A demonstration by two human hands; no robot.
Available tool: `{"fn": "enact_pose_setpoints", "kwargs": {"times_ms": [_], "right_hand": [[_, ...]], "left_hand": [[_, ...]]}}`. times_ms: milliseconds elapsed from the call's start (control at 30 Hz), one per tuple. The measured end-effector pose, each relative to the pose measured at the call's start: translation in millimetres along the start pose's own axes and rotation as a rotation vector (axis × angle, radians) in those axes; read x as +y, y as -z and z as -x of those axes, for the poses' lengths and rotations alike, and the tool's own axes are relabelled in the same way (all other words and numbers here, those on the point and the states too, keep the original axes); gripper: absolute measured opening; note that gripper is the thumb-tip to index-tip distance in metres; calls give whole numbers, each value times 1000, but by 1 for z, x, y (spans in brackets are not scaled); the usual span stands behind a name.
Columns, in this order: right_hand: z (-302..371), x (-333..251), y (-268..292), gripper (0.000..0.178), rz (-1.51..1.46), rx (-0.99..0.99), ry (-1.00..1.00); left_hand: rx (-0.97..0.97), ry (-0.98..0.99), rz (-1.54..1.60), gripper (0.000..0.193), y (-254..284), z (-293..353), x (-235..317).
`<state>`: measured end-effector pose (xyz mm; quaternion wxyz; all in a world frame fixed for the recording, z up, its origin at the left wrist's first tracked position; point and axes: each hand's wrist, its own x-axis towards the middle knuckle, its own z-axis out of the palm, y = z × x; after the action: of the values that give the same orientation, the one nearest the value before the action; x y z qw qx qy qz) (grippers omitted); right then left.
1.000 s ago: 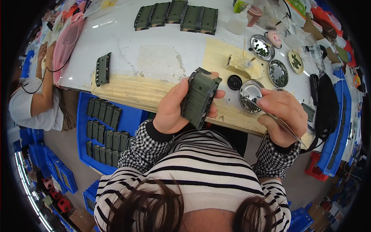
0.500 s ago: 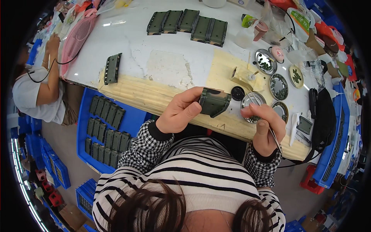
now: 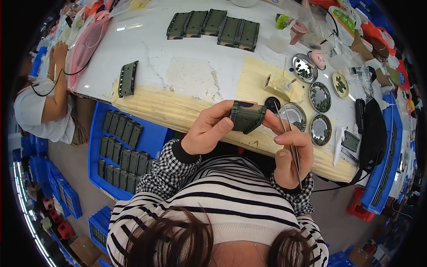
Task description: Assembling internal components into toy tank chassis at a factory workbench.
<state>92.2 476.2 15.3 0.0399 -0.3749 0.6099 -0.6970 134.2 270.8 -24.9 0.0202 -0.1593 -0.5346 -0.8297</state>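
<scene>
In front of my striped top, my left hand (image 3: 205,130) grips one end of a dark green box-shaped part (image 3: 244,120) with camouflage patches and a ridged edge. My right hand (image 3: 293,155) holds a pair of metal tweezers (image 3: 292,143) whose tips point up and away from me. A fingertip of this hand reaches the right side of the green part; whether it touches or carries something small, I cannot tell. Just past the tweezer tips are a small black round dish (image 3: 272,103) and a metal dish (image 3: 295,115) of tiny pieces.
More metal dishes (image 3: 320,97) of small green pieces stand at right, near a tape-covered block (image 3: 275,86). Several green parts (image 3: 216,22) lie at the table's far side, and a single one (image 3: 128,78) at left. A blue crate (image 3: 98,167) below holds rows of them. A co-worker (image 3: 46,109) is at far left.
My right hand has moved left from the metal dish to the green part, and the tweezers have tilted more upright. My left hand keeps its hold with little movement.
</scene>
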Motion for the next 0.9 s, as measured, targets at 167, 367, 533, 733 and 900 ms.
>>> {"fn": "enact_pose_setpoints", "kwargs": {"times_ms": [167,367,533,733,900], "right_hand": [[-2,-3,3,19,27,-25,-16],[-4,0,1,24,-55,-37,-20],[-6,4,1,42,-15,346,-49],[3,7,16,49,213,341,-161],[7,0,26,63,315,332,-159]], "left_hand": [[16,70,25,53,-2,1,1],[99,97,174,48,-8,-1,4],[412,283,464,46,4,-6,34],[760,-108,-1371,67,64,-1,49],[836,27,-1699,64,109,19,55]]}}
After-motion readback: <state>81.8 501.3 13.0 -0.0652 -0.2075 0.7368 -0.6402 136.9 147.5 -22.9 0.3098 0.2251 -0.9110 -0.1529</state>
